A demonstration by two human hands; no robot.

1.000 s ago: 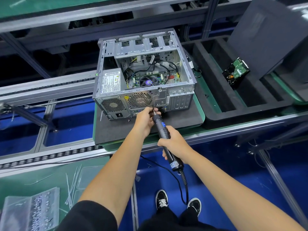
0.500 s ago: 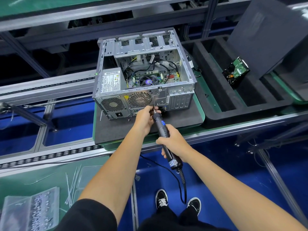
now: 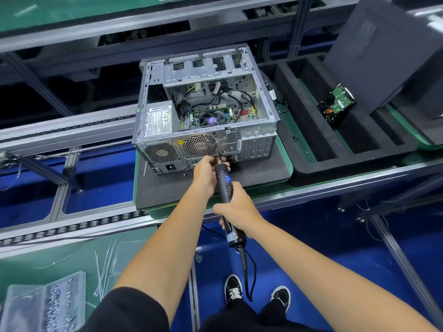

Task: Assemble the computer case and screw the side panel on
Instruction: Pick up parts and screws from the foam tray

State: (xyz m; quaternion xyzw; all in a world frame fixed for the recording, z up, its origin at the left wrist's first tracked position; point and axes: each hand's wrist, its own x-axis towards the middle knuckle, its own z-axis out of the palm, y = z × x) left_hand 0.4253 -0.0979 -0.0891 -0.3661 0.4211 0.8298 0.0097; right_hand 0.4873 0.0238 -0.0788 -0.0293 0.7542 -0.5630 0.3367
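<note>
Right hand [image 3: 236, 207] grips the electric screwdriver [image 3: 225, 188]; left hand [image 3: 207, 173] pinches its tip against the computer case [image 3: 206, 121] at 12 o'clock.

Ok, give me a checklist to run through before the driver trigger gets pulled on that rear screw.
1. Right hand grips the electric screwdriver body: ok.
2. Left hand steadies the bit end: ok.
3. Bit tip at the computer case rear panel: ok.
4. Bit seated in a screw head: cannot tell, fingers hide it.
5. Case flat on the foam pad: ok.
6. Side panel fitted: not ok, the case is open on top.
</note>
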